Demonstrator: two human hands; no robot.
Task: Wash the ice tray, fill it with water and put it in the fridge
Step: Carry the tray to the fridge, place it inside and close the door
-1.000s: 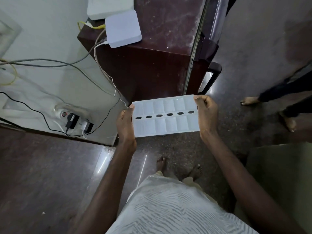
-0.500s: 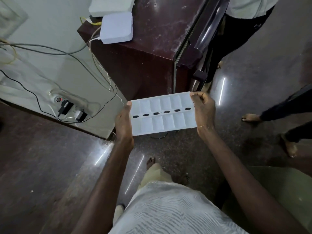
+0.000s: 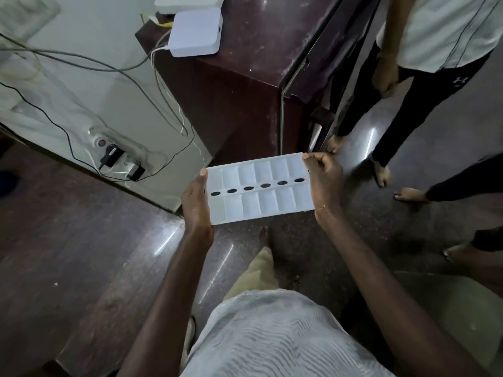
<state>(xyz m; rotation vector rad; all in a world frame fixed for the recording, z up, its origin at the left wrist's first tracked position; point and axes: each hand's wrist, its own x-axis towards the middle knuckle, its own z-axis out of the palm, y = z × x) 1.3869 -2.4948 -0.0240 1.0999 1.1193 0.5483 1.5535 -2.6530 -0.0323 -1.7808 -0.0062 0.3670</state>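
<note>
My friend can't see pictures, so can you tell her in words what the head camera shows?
Two hands, the left hand and right hand, hold a white ice tray by its short ends, level above a dark floor. Ahead stands a dark maroon fridge with a white box on top; other people's legs stand to the right.

White ice tray (image 3: 260,189) held level in front of the body, above the dark polished floor (image 3: 81,240). Left hand (image 3: 196,204) clasps the tray's left short end; right hand (image 3: 324,183) clasps the right short end, fingers curled over the far corner. Tray shows two rows of compartments with a line of dark oval holes between them. Beyond the tray stands a dark maroon fridge (image 3: 245,77), a white box (image 3: 194,32) resting on its top. Cables (image 3: 81,58) trail down the wall to plugged sockets (image 3: 114,156). Another person (image 3: 424,50) stands barefoot just right of the fridge.
</note>
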